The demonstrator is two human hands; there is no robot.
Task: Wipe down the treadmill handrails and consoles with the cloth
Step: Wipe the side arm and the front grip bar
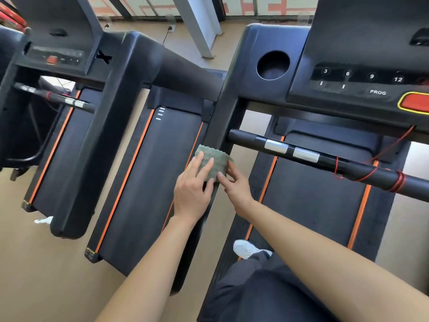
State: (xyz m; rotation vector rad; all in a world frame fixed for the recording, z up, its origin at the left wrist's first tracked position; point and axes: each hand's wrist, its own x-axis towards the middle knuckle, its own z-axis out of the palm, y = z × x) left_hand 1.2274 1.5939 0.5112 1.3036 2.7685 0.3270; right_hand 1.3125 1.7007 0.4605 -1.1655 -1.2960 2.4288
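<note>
Under my hands runs the black side handrail (228, 108) of the treadmill I stand on. It slopes from the console (359, 87) beyond my fingers back toward me. To the right of my grip a crossbar (246, 138) with two silver pads juts out, and a red cord (371, 174) is wound round its far end. Below it lies the dark belt (313, 201) with orange edging. To the left of my grip is the neighbouring treadmill's belt (151, 182), then tan floor (46, 263). Past the machines a white column and an orange-patterned wall stand at the room's edge.

The console is cut off at the right, so only part of the red stop button (415, 101) shows. The cup holder (273, 65) is a dark hollow whose bottom I cannot make out. My forearm and trouser leg cover most of the near belt, leaving one white shoe (246, 248) showing.

The green cloth (217, 161) is draped over the handrail, just this side of the crossbar. My left hand (192, 189) lies flat on it, fingers stretched out and pressing it to the rail. My right hand (235, 185) reaches in beside it, fingers straight, fingertips (219, 175) touching the cloth's near and right edges. That thumb is out of sight.
</note>
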